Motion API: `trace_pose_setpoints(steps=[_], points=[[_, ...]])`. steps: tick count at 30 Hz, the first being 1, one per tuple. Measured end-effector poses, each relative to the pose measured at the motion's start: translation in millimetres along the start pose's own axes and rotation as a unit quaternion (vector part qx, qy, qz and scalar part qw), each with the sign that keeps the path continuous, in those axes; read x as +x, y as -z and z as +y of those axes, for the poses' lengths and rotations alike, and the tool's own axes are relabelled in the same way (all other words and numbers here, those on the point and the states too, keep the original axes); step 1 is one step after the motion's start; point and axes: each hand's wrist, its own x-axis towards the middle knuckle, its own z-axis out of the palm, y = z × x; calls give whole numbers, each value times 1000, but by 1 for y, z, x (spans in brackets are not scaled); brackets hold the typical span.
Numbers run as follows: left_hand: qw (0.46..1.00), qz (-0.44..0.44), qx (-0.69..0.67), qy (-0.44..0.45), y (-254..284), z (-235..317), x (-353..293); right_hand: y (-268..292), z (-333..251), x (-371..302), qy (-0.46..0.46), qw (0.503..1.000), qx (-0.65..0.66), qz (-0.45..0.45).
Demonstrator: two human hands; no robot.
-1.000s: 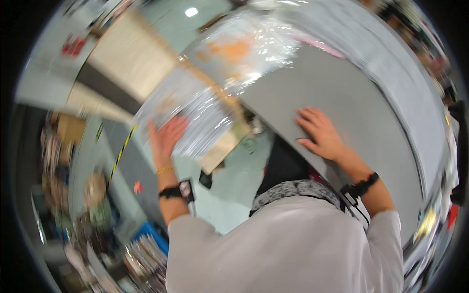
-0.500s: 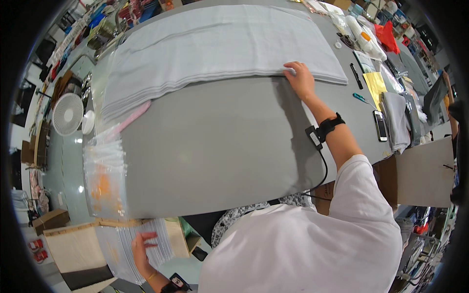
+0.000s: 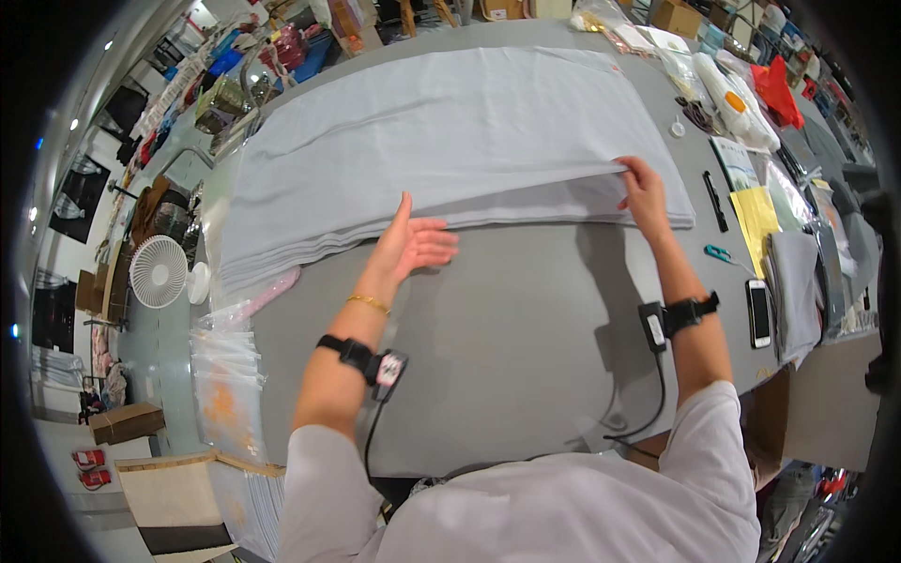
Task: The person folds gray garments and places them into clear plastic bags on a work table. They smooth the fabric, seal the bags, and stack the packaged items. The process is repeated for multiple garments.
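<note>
A wide stack of light grey folded cloth (image 3: pixel 319 249) lies across the far half of the table, its layered edges facing me. Near its right end, my right hand (image 3: pixel 646 197) pinches the near edge of the top grey cloth (image 3: pixel 450 122) and holds it up. A shadowed gap shows between this raised edge and the layers beneath. My left hand (image 3: pixel 409 246) is in front of the stack's near edge, left of centre, thumb up and fingers stretched, holding nothing. Both wrists carry black straps with small cabled boxes.
Clear plastic bags (image 3: pixel 225 375) and a pink strip (image 3: pixel 272 289) lie at the table's left. A white fan (image 3: pixel 160 270) stands beyond that edge. On the right are a phone (image 3: pixel 758 314), teal snips (image 3: pixel 719 253), a black pen (image 3: pixel 715 202) and yellow paper (image 3: pixel 754 225).
My left hand has come up from the bundle of sheets at lower left to the stack's near edge. My right hand has lifted the top cloth's near edge.
</note>
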Motion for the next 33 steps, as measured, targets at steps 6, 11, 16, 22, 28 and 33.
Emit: trace_pose_setpoints(steps=[6, 11, 16, 22, 28, 33], points=[[964, 141, -164, -153, -3, 12, 18, 44, -3, -25, 322, 924, -184, 88], [962, 101, 6, -255, 18, -29, -78, 96, 19, -105, 320, 840, -435, 47], [935, 191, 288, -72, 11, -79, -171, 142, 32, -208, 218, 900, -372, 62], [521, 93, 661, -532, -104, -105, -126, 207, 33, -216, 233, 926, -280, 105], [413, 185, 673, -585, -122, -4, -87, 282, -22, -183, 295, 882, -268, 249], [196, 270, 714, -615, -139, 153, -171, 142, 10, -207, 348, 866, -353, 68]])
